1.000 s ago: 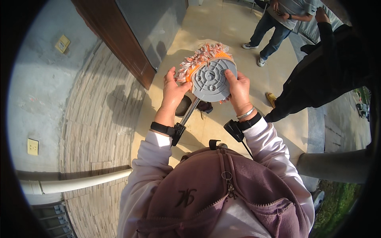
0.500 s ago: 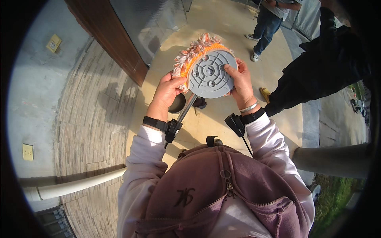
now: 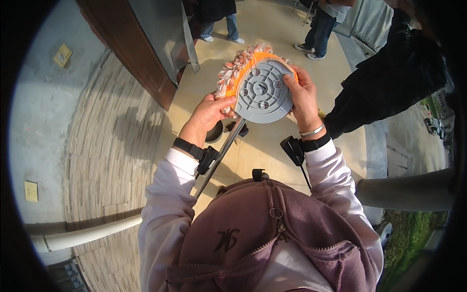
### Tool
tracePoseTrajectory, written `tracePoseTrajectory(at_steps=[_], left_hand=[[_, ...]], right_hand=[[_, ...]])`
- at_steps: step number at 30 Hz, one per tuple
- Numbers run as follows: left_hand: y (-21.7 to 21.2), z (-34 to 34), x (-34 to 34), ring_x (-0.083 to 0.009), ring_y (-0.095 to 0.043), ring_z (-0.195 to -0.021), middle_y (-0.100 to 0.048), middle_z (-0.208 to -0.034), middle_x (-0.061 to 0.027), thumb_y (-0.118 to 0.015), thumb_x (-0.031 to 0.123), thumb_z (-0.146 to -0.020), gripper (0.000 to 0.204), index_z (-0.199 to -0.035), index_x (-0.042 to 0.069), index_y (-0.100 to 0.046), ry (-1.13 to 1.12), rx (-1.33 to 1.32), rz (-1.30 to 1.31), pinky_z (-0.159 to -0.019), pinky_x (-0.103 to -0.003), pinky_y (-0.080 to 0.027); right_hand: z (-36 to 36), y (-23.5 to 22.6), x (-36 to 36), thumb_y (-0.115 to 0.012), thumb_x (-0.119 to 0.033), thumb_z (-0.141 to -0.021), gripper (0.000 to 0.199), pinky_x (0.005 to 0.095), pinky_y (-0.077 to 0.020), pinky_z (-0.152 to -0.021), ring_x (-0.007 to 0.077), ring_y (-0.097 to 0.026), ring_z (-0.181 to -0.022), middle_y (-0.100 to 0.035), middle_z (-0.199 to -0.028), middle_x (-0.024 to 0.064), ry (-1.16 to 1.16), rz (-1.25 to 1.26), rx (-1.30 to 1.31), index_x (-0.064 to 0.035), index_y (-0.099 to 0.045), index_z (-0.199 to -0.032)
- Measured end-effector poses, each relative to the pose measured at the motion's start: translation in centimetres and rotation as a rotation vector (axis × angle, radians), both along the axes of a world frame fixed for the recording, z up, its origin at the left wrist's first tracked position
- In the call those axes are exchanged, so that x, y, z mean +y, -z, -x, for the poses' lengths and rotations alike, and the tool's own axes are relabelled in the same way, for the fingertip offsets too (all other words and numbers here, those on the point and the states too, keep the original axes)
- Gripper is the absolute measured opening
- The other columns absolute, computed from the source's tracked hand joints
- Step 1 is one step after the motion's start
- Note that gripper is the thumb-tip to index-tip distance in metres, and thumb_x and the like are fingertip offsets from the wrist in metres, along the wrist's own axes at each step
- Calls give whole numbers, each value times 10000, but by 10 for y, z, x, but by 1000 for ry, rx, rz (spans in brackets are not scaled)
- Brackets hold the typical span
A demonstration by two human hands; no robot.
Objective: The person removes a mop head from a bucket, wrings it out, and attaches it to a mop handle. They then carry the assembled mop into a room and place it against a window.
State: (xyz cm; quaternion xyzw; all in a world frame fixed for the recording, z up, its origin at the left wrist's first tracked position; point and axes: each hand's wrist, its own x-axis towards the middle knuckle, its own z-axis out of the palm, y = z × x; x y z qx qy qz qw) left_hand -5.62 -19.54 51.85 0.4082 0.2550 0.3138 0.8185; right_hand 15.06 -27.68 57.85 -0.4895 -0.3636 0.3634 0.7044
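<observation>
As the disc (image 3: 265,100) faces the wearer, its ribs, hub and surrounding holes are exposed. The disc is grey and is located in front of the torso, between the two hands, raised above the floor (image 3: 255,153). The pad (image 3: 250,62) borders the upper and left edges of the disc; its orange backing forms a band, and its pale-and-orange fringe projects outward. The pole (image 3: 228,141) extends from beneath the disc, down and leftward, past the left wrist.

The left hand (image 3: 208,113) pinches the pad's left edge: thumb on the near face, other fingers behind and partly hidden. The right hand (image 3: 304,97) grips the opposite edge: thumb on the band's upper right end, other fingers largely concealed behind. Both grips are closed to the thickness of the edge.

Each wrist carries a black strap (image 3: 316,143); the right also bears a silver bracelet (image 3: 312,131). A dark round container (image 3: 215,133) stands on the floor, beyond the pole. A person in jeans (image 3: 320,33) stands farther off.
</observation>
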Motion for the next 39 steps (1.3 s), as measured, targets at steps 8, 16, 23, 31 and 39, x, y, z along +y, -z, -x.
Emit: tracePoseTrajectory(at_steps=[8,16,23,31,39], left_hand=[[-3,-7,-2,-99,-548,-640,-568,-778,2,-626,88,-776,168,-933,60,-572,-14,-94,-68,-550,-253,-472],[-7,-7,-12,-89,-577,-673,-606,-848,-22,-585,81,-802,201,-994,25,-570,-86,-64,-78,-528,-221,-459],[-7,-10,-16,-89,-579,-698,-608,-865,-34,-577,82,-803,203,-992,7,-574,-153,-68,-153,-550,-224,-464],[-9,-14,-15,-105,-574,-713,-603,-875,-49,-561,53,-806,203,-991,-30,-567,-196,-45,-200,-572,-232,-466],[-3,-20,-12,-60,-503,-630,-579,-779,-4,-580,45,-778,164,-927,-20,-595,-275,-45,-265,-554,-219,-420]], right_hand=[[2,8,12,-626,-54,-775,152,194,-445,-614,80,-526,-679,-576,-846,45,288,-71,-12,31,-600,-899],[-12,2,4,-640,-93,-714,162,274,-442,-512,241,-530,-556,-545,-666,50,668,-262,-1388,-110,-633,-875],[-11,-6,-2,-551,-148,-794,94,365,-459,-541,303,-578,-645,-585,-717,102,620,96,-1567,-81,-609,-827],[-20,-19,6,-482,-126,-756,165,417,-459,-645,356,-568,-732,-603,-798,162,321,461,-1476,-41,-595,-840],[-23,-14,14,-472,-97,-722,199,409,-453,-723,377,-561,-802,-604,-827,193,122,757,-1320,2,-586,-851]])
